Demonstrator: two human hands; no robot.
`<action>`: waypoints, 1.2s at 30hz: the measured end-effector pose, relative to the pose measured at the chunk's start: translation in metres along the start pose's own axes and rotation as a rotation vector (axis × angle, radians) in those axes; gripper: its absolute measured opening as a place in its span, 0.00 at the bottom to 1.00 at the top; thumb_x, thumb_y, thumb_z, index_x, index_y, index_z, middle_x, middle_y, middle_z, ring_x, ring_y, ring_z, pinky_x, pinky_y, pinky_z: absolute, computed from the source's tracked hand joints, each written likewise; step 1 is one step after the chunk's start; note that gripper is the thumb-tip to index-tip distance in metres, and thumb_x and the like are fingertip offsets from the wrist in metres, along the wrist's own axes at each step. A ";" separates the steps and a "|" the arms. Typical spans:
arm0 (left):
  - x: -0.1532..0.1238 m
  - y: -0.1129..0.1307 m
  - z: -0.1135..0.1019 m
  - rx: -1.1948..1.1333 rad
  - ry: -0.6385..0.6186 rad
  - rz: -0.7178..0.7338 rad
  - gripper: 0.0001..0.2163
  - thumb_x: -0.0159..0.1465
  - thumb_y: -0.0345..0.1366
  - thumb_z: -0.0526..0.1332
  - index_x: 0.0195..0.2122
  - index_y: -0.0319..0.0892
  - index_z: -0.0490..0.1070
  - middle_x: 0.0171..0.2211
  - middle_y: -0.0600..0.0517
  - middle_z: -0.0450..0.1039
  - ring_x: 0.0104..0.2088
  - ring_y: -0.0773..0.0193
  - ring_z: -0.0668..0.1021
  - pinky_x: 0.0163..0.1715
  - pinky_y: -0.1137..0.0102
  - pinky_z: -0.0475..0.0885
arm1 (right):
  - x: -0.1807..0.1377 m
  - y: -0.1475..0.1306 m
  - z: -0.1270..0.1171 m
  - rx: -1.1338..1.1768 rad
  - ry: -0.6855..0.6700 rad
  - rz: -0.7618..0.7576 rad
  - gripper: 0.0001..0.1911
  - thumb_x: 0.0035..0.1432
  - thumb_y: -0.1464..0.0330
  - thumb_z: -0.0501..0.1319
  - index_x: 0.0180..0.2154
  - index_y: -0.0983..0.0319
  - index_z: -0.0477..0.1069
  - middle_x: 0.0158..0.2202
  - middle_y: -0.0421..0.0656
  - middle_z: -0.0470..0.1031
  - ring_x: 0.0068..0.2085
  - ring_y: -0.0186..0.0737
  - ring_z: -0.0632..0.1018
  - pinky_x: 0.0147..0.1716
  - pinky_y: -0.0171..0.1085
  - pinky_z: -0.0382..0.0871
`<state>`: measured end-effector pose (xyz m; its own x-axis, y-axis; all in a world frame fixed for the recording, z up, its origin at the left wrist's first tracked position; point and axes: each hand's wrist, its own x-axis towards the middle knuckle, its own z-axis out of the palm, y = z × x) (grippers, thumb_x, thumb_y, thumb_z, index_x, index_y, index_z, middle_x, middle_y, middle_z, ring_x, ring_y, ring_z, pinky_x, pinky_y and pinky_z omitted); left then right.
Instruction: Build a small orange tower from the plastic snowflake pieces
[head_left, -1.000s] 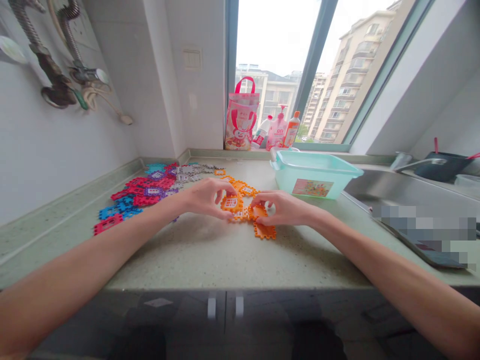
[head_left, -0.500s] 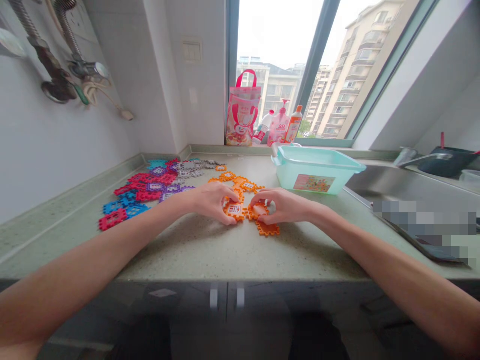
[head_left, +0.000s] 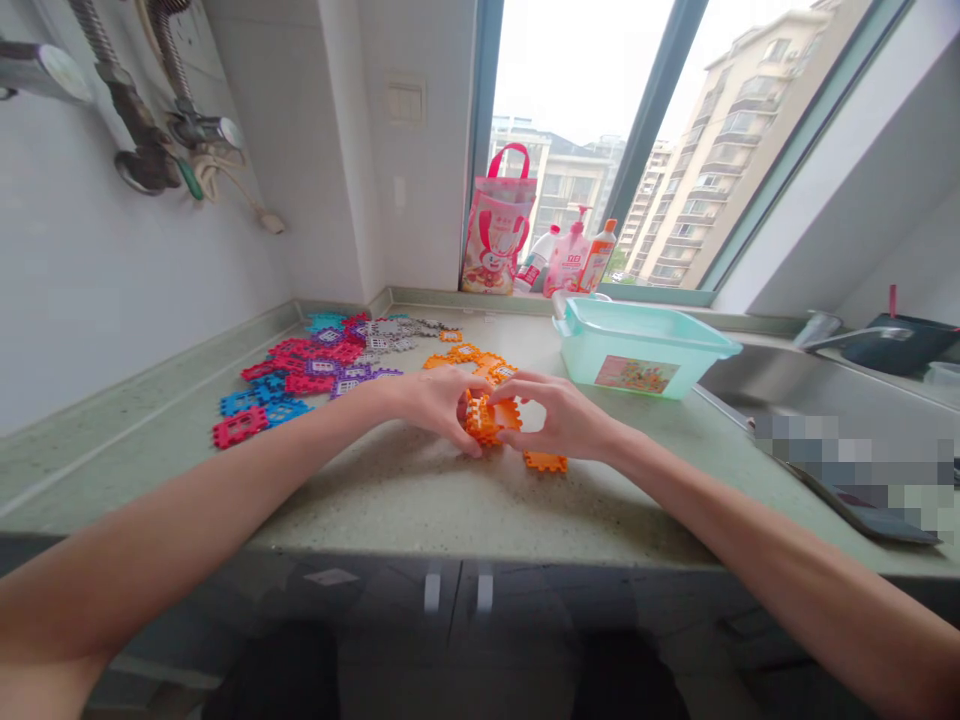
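Between my two hands are orange interlocking building pieces, flat squares with toothed edges, brought together and tilted up from the counter. My left hand grips the left piece, thumb at the near side and fingers behind. My right hand pinches the right piece, its fingers over the top and thumb below. Where the two pieces meet, I cannot tell whether their teeth are locked. A loose orange piece lies flat just below my right hand. Several more orange pieces lie behind my hands.
Red, blue, purple and grey pieces are heaped on the counter at the left. A mint plastic basin stands at the right, beside the steel sink. A pink bag and several bottles line the windowsill.
The two orange pieces, which lay nearly flat with a narrow join between them, are now tilted up and pressed closer. My right hand moved left, off the loose orange piece. The view shifted slightly.
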<state>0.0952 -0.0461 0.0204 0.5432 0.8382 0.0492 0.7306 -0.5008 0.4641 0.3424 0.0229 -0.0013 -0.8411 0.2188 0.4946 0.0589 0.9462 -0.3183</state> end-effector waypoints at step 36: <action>-0.013 -0.077 -0.038 0.444 0.187 -0.453 0.19 0.60 0.48 0.64 0.48 0.45 0.83 0.42 0.46 0.84 0.41 0.52 0.83 0.43 0.66 0.73 | 0.008 0.001 -0.013 0.087 0.095 -0.033 0.11 0.65 0.60 0.69 0.47 0.57 0.78 0.48 0.47 0.80 0.45 0.42 0.81 0.49 0.44 0.78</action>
<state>0.0161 -0.0098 0.0179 0.0897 0.9903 0.1064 0.9929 -0.0974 0.0686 0.3423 0.0283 0.0132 -0.7866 0.2135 0.5794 -0.0181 0.9299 -0.3673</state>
